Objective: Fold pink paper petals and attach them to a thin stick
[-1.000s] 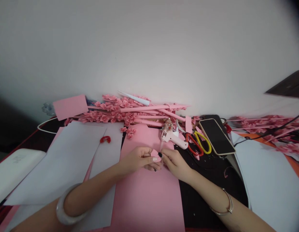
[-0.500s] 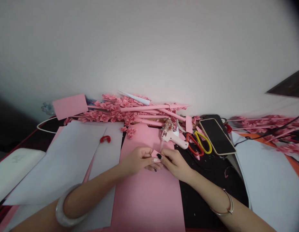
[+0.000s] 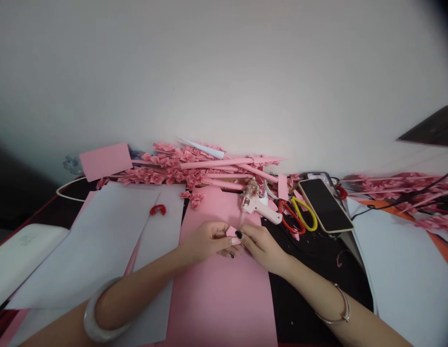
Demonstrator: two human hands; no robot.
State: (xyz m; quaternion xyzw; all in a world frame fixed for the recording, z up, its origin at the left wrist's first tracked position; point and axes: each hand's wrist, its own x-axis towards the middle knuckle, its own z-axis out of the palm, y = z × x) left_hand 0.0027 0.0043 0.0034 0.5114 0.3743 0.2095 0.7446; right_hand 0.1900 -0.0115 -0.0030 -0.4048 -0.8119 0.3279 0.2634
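Note:
Between my two hands is a small piece of pink paper [image 3: 231, 232], partly covered by my fingers. My left hand [image 3: 212, 239] pinches it with the thumb on top and the fingers underneath. From the other side my right hand [image 3: 259, 245] grips its edge, the dark-nailed thumb pressed against it. Both hands are just above a large pink paper sheet [image 3: 224, 303]. Just beyond them lies a pale pink glue gun [image 3: 262, 207], its nozzle toward my right hand. Small folded pink paper flowers [image 3: 196, 199] rest on the sheet's far part.
Scissors with red and yellow handles [image 3: 305, 214] and a phone [image 3: 327, 205] lie at the right. Pink flower stems [image 3: 166, 166] are heaped along the wall. White sheets [image 3: 89, 241], a red curved item [image 3: 157, 209] and a white device [image 3: 28, 255] occupy the left.
Both hands keep nearly the same hold on the pink paper piece, with only slight finger shifts. The screen of the phone at the back has lit up.

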